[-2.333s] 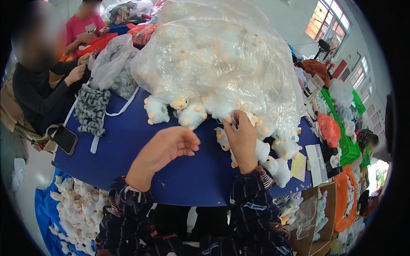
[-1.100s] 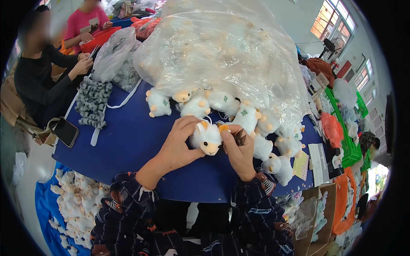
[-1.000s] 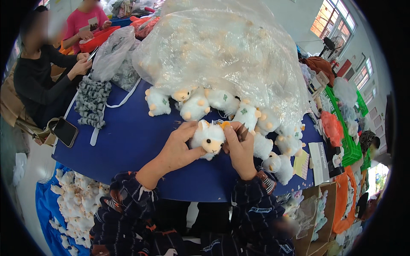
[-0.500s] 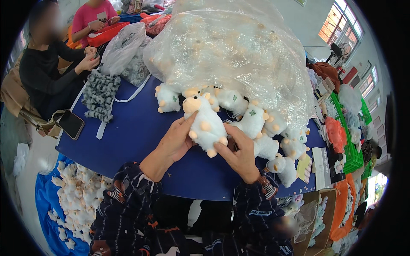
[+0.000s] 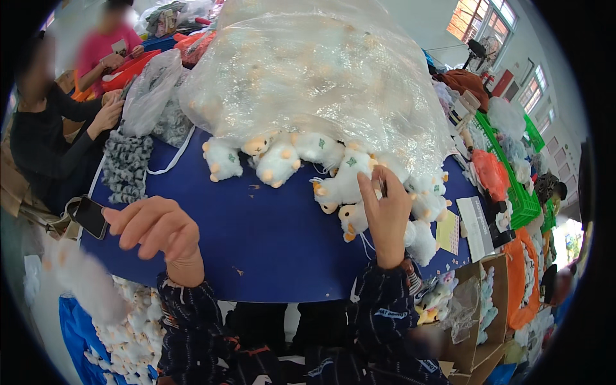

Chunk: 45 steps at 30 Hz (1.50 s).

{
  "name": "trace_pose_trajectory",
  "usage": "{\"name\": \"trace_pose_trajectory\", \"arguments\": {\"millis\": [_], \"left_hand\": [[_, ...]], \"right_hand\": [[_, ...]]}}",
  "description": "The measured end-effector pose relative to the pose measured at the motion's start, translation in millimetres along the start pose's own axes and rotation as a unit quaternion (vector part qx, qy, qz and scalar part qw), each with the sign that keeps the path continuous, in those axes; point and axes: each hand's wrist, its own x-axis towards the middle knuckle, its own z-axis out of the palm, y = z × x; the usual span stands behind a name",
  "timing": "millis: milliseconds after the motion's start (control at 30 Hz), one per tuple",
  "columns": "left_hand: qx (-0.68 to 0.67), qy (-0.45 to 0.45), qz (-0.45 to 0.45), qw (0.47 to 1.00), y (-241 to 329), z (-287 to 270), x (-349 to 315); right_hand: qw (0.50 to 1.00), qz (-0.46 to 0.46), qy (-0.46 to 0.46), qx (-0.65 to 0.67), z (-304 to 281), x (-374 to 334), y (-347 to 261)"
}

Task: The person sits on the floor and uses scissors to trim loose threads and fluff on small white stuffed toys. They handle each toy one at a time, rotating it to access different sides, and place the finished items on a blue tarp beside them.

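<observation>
My left hand is in the air over the table's left front edge, palm down, fingers apart and holding nothing. Below and left of it a white plush toy, blurred by motion, is in mid-air above a heap of similar toys. At the right, my right hand has its fingers closed, with a small dark thing in them that I cannot make out. Its fingertips are by a white plush toy with a green mark. Another plush toy with a cream face lies just left of that hand.
A large clear plastic bag of plush toys covers the back of the blue table. Grey curly fabric and a phone lie left. A person in black and another in pink sit there. Green crates stand right.
The plush toy that both hands held has left them and is now in mid-air at the lower left. My left hand swung left and opened; my right moved to the toys at right.
</observation>
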Motion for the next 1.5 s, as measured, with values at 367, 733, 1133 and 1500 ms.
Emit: {"name": "trace_pose_trajectory", "arguments": {"millis": [367, 733, 1133, 1500], "left_hand": [[0.639, 0.37, -0.427, 0.522, -82, -27, -13], [0.717, 0.392, -0.399, 0.416, -67, -31, -12], [0.514, 0.486, -0.281, 0.648, -66, -29, -4], [0.665, 0.382, -0.265, 0.584, -78, -26, -6]], "right_hand": [[0.985, -0.014, -0.163, -0.05, 22, 2, -3], [0.955, -0.141, -0.237, -0.107, 32, 7, 2], [0.914, -0.179, -0.352, 0.095, 29, 1, -5], [0.857, 0.172, -0.338, 0.35, 11, 7, -25]]}}
